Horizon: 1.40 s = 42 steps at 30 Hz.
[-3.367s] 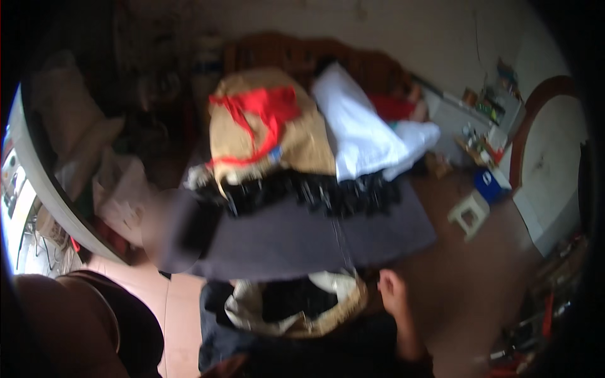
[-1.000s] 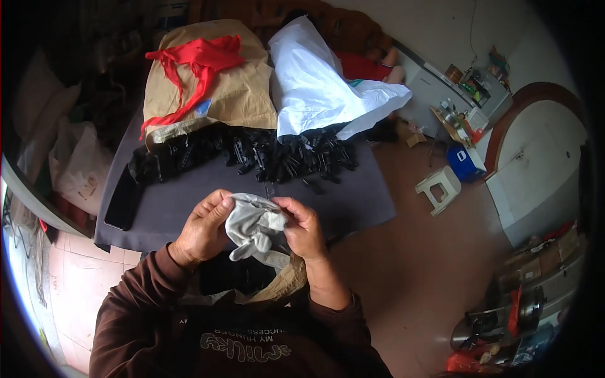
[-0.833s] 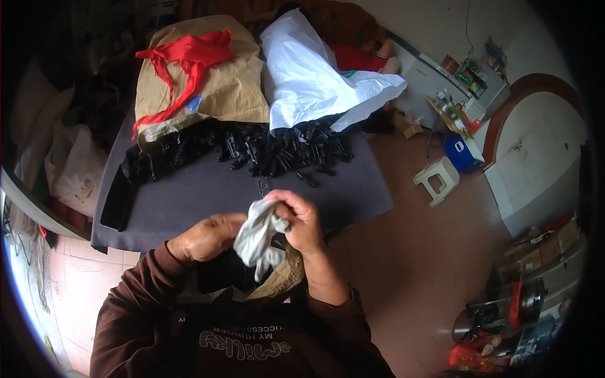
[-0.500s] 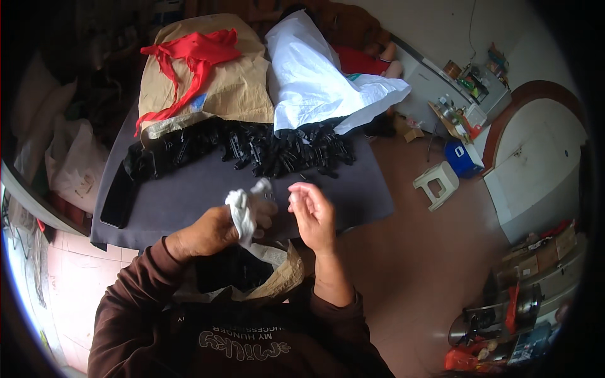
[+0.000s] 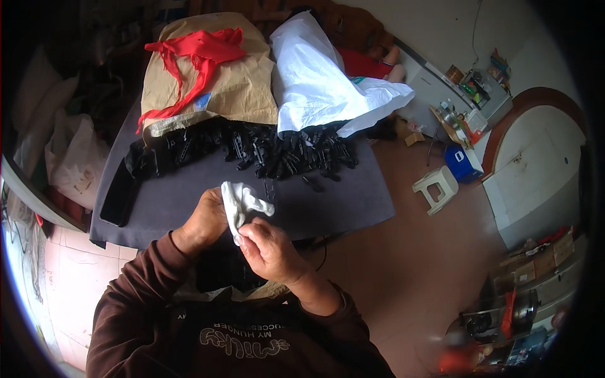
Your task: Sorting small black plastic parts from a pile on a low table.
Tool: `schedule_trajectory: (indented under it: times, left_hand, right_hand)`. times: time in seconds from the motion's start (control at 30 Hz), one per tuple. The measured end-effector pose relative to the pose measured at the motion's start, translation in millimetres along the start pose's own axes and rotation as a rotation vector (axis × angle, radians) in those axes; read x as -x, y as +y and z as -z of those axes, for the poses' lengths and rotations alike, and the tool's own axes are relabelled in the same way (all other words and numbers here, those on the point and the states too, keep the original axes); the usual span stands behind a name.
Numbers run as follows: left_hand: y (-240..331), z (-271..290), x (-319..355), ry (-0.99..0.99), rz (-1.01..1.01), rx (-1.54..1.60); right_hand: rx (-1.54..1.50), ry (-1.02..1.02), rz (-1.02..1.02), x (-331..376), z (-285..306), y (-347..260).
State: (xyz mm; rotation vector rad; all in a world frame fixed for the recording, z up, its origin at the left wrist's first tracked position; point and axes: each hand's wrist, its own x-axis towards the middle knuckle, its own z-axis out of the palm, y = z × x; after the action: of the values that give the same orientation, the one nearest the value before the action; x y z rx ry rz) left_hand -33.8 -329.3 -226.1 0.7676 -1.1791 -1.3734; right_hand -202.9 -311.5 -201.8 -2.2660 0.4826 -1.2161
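Note:
A white cloth glove [image 5: 247, 200] hangs over the front of my left hand [image 5: 209, 219], above the near part of the dark-covered table. Its cuff circles the left hand near the knuckles, and the fingers are hidden inside it. Limp white fingers of the glove point right. My right hand [image 5: 272, 251] is closed, with thumb and forefinger pinching the lower edge of the cuff. Beyond both hands, a heap of small black plastic parts [image 5: 258, 151] spills from under two sacks, one brown [image 5: 246, 94] and one white [image 5: 312, 85].
A red cloth strip [image 5: 201, 50] lies on the brown sack. A black phone-like slab [image 5: 116, 205] rests at the table's left edge. Below my hands is an open bag [image 5: 271, 290] by my lap. To the right stand a pale stool [image 5: 438, 189] and a blue box [image 5: 463, 164]. Someone in red is behind.
My right hand has come down and left from beside the glove and now grips its cuff. The glove has spread out around my left hand, which moved slightly left.

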Motion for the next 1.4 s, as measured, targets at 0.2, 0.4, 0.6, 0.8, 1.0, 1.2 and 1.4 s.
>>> schedule_trajectory:
  times: [0.2, 0.4, 0.6, 0.8, 1.0, 1.2, 1.4]
  left_hand:
    - [22, 18, -10, 0.06, 0.328, 0.407]
    - [30, -13, -16, -0.012, 0.055, 0.794]
    - [41, -14, -18, -0.183, 0.103, 0.899]
    - [24, -6, -15, -0.173, 0.079, 0.768]
    - [14, 1, -10, -0.16, 0.149, 0.637]
    - [5, 6, -8, -0.112, 0.275, 0.612]
    - [3, -18, -5, -0.144, 0.069, 0.54]
  right_hand:
    - [0.378, 0.021, -0.027, 3, 4, 22]
    - [0.177, 0.138, 0.027, -1, -7, 15]
    - [0.11, 0.181, -0.015, -2, 16, 28]
    - [-0.215, 0.334, -0.236, -3, 33, 25]
    - [0.175, 0.376, -0.201, 5, 40, 40]
    - [0.344, 0.387, -0.13, -6, 54, 37]
    - [0.33, 0.151, -0.091, -6, 22, 2]
